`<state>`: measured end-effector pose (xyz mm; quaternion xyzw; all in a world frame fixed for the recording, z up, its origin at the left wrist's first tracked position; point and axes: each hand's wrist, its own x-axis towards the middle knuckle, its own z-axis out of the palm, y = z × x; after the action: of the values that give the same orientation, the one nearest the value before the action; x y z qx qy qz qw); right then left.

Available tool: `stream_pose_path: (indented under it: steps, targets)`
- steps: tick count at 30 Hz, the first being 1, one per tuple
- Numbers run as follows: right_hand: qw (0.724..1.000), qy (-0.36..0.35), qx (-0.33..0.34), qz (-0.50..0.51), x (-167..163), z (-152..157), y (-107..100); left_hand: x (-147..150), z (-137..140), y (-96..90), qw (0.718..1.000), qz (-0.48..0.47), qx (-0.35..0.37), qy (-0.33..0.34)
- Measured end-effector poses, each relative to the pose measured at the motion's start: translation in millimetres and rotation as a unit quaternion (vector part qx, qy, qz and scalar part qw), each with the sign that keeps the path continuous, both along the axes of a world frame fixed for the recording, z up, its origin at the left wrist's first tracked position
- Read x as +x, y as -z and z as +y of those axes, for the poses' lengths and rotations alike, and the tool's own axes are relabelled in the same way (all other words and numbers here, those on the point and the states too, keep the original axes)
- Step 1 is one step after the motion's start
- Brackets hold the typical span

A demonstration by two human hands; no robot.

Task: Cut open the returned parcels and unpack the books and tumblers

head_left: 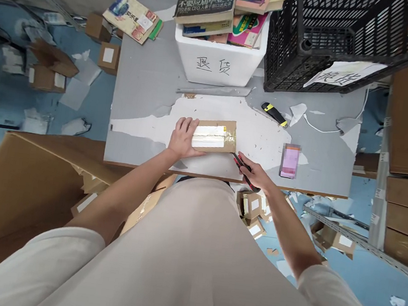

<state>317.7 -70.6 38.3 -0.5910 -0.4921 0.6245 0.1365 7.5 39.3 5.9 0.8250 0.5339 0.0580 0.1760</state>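
A small brown cardboard box [232,135] with a white label and clear tape lies on the table in front of me. My left hand [183,138] grips its left end, fingers over the top and thumb along the near side. In my right hand [252,172] is a red-and-black utility knife [243,164], its tip at the box's near right corner. Farther back, a second utility knife [274,114], black and yellow, rests on the table. A phone [290,161] lies to the right of my right hand.
A white bin [217,64] full of books stands at the back, beside a black plastic crate [284,58]. Several books [131,17] lie at the table's back left. A large open carton [36,171] is at the near left. Boxes and paper scraps litter the floor.
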Motion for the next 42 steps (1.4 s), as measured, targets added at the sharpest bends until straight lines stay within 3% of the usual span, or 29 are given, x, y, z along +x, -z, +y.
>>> stream_pose_path:
  steps: [3, 6, 10, 14, 16, 20, 23, 25, 27, 29, 32, 34, 39, 42]
  targets:
    - [0.997, 0.066, 0.022, -0.046, 4, -23, 6, -3, 1, -3.7, 1.000, 0.010, -0.009, -0.004]
    - [0.972, 0.118, 0.054, -0.197, 9, -36, 23, -7, 4, -7.6, 1.000, 0.021, 0.003, 0.014]
    - [0.890, 0.090, 0.054, -0.444, -6, -31, 64, -12, -4, -4.3, 0.992, -0.005, 0.052, 0.111]
    - [0.863, 0.059, 0.034, -0.501, -25, -26, 89, -14, -26, 9.8, 0.987, -0.046, 0.071, 0.135]
    - [0.859, 0.068, 0.078, -0.501, -27, -21, 85, -14, -36, 17.2, 0.988, -0.064, 0.075, 0.120]
    - [0.839, 0.075, 0.281, -0.460, -35, 18, 51, -11, -47, 26.4, 0.987, -0.082, 0.074, 0.118]
    - [0.829, -0.076, 0.384, -0.400, -60, 64, 23, -10, -50, 28.6, 0.987, -0.082, 0.065, 0.119]
    - [0.817, -0.188, 0.393, -0.377, -76, 92, 10, -11, -51, 28.9, 0.988, -0.084, 0.060, 0.118]
    - [0.818, -0.237, 0.369, -0.372, -84, 114, 1, -12, -52, 28.7, 0.987, -0.085, 0.059, 0.120]
    - [0.840, -0.217, 0.333, -0.371, -80, 135, -5, -14, -55, 28.1, 0.986, -0.085, 0.062, 0.127]
    - [0.875, -0.114, 0.298, -0.365, -71, 164, -5, -15, -61, 24.4, 0.986, -0.086, 0.071, 0.127]
    - [0.881, -0.051, 0.287, -0.373, -73, 177, 1, -16, -61, 18.0, 0.988, -0.086, 0.073, 0.109]
    - [0.871, -0.025, 0.281, -0.401, -91, 161, 11, -27, -25, -10.4, 0.996, -0.070, 0.039, 0.036]
    - [0.830, -0.073, 0.365, -0.414, -89, 129, 0, -45, 13, -21.5, 0.994, -0.031, -0.014, 0.102]
